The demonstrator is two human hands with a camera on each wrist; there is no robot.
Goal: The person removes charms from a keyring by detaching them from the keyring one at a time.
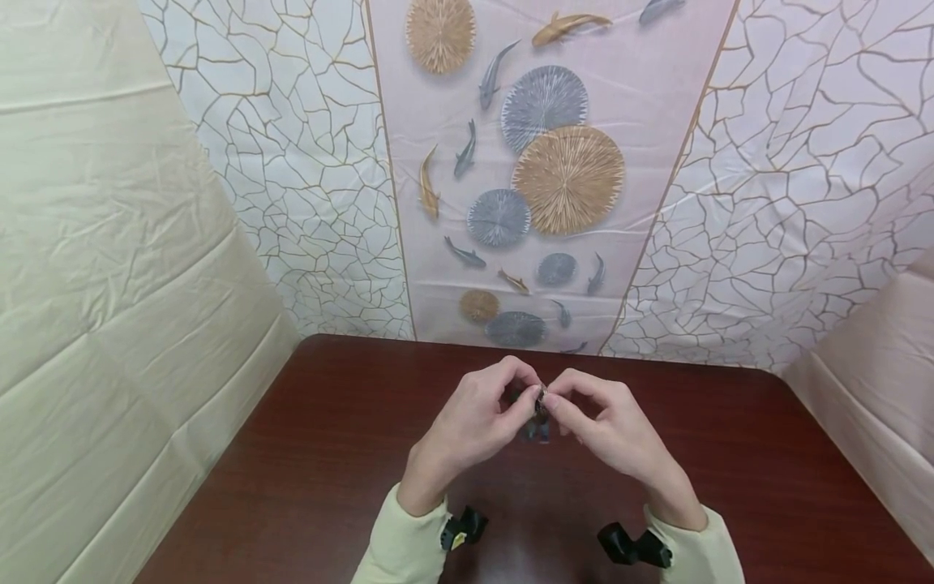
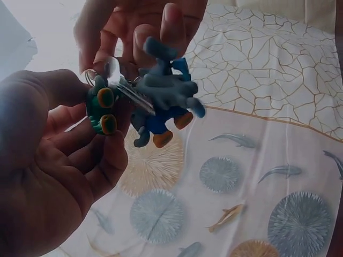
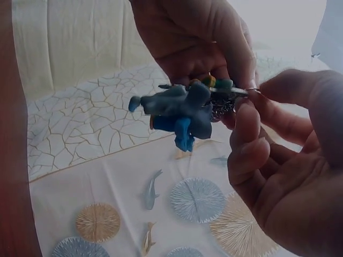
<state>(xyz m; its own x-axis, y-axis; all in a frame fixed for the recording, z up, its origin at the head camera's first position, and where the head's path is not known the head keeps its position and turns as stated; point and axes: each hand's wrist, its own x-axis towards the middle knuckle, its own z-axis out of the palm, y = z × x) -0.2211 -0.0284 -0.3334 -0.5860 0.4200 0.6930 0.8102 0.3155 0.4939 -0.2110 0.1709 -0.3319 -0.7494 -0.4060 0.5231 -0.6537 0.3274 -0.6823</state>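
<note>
Patterned cloth [image 1: 569, 178] with lily pads and fish is hung behind a dark red-brown desk [image 1: 328, 454], and a small keyring bunch [image 1: 541, 415] is held up over it, between the two hands. By its size against the fingers, the bunch is judged to be light. Its figures look rubbery and slightly yielding, unlikely to be broken by handling, whereas the metal ring [image 3: 254, 91] is probably stiff and springy, and its thin wire could easily be slipped off by a fingertip. It is best taken at its edge, between thumb tip and forefinger, with the dangling parts left free. Just such a grip is seen: the ring is pinched at one side by the left hand [image 1: 477, 414] and at the other by the right hand [image 1: 616, 426]; how much is covered by the fingertips cannot be told. From it are hung a fine silvery chain [image 3: 221, 107], a flat metal piece [image 2: 138, 98] that appears to be a key, a green figure [image 2: 95, 115] with orange soles, and a larger grey-blue figure [image 2: 163, 90] with a bright blue body and orange feet. Finer features are blurred.
</note>
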